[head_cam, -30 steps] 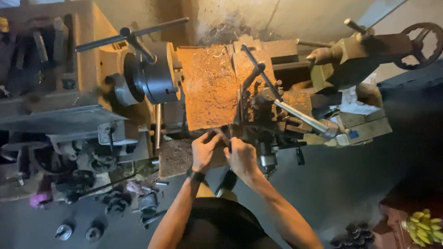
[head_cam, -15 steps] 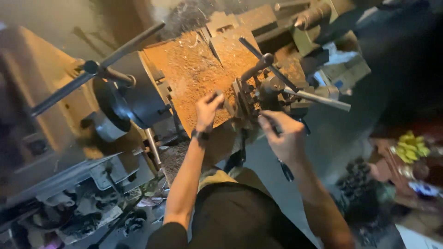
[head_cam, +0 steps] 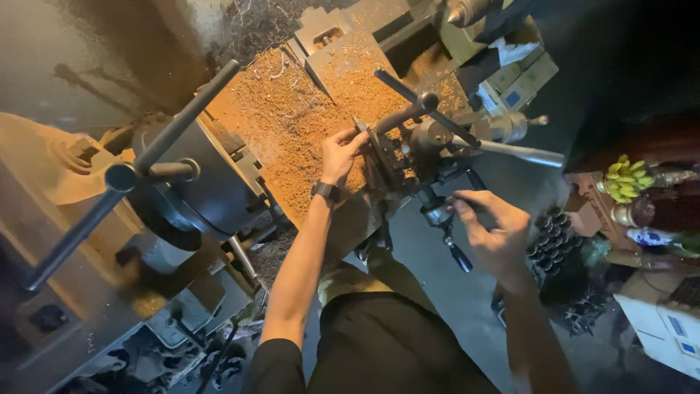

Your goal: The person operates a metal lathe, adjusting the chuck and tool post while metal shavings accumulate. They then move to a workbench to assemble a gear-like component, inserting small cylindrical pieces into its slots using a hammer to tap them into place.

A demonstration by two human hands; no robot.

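Note:
I stand at a metal lathe whose carriage [head_cam: 292, 131] is covered in orange-brown swarf. My left hand [head_cam: 341, 152], with a black watch on the wrist, rests its fingertips on the tool post [head_cam: 383, 149]. My right hand [head_cam: 494, 232] grips a small crank handle [head_cam: 446, 219] below the tool post, with a dark knob hanging under it. A long steel lever [head_cam: 518, 152] sticks out to the right of the post. The big chuck [head_cam: 197, 182] with a bar key across it is to the left.
The tailstock [head_cam: 467, 11] is at the top right. A bunch of yellow bananas [head_cam: 623, 179] and jars sit on a shelf at right. Dark round metal parts [head_cam: 550, 233] lie on the floor beside my right arm. Tools and scrap lie at lower left.
The view has tilted and moved closer. My left hand went from the swarf-covered carriage to the tool post. My right hand dropped to the crank handle.

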